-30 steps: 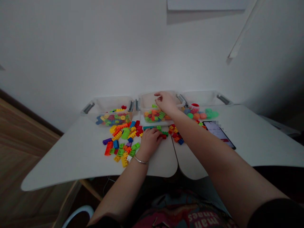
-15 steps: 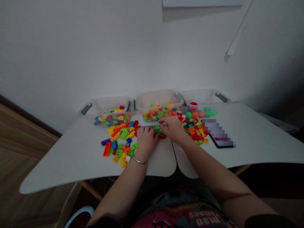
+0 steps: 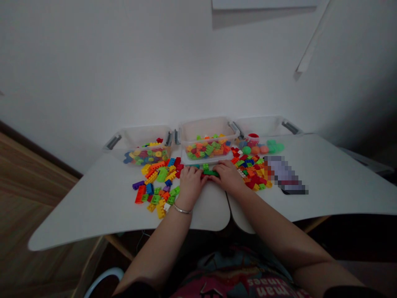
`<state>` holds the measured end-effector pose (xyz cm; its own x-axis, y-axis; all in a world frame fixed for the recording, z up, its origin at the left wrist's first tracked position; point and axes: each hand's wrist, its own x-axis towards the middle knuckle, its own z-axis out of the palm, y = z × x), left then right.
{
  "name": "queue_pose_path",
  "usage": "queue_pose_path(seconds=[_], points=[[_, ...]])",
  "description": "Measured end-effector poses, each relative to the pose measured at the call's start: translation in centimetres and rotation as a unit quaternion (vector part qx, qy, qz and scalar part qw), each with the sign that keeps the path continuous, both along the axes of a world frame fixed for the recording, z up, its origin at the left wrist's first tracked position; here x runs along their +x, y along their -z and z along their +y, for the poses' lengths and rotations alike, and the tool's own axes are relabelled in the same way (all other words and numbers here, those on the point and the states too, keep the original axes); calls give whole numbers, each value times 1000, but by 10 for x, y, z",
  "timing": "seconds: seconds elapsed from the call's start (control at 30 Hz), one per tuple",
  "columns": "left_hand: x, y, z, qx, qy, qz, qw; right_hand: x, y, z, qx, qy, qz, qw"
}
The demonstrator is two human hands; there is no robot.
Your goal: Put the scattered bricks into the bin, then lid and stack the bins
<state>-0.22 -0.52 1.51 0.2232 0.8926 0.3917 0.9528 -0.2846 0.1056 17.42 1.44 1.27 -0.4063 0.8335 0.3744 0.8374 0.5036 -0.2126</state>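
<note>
On my feed, my left hand [image 3: 190, 186] and right hand [image 3: 228, 177] sit together on the white surface [image 3: 93, 211], fingers at green plastic bricks [image 3: 210, 172]; I can't tell if they're clamped. Loose bricks [image 3: 252, 171] lie beside them, and a clear plastic tub [image 3: 206, 128] stands beyond.

Green and red plastic building bricks [image 3: 209, 173], clustered, partly hidden

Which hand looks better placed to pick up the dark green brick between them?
Probably the right hand: its fingers reach the dark green brick. The left hand sits further off, with a red brick lying between it and the green one.
</note>
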Motion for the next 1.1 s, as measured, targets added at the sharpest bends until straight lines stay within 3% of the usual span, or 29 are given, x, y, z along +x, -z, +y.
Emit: queue_pose_path(seconds=[0.3,0.43,0.63,0.77,0.93,1.1], points=[[-3,2,5,-31,57,-40,997,6,3,3,-32,-36,105,993],[-2,3,7,-23,71,-62,995,10,10,9,-14,-88,117,989],[0,4,9,-9,73,-53,996,13,13,11,-2,-104,157,982],[1,1,6,-11,73,-44,996,14,15,13,10,-79,234,969],[1,-1,6,14,24,-78,997,14,16,15,-3,-20,309,951],[-4,-4,8,67,23,-185,980,13,12,13,-28,5,310,950]])
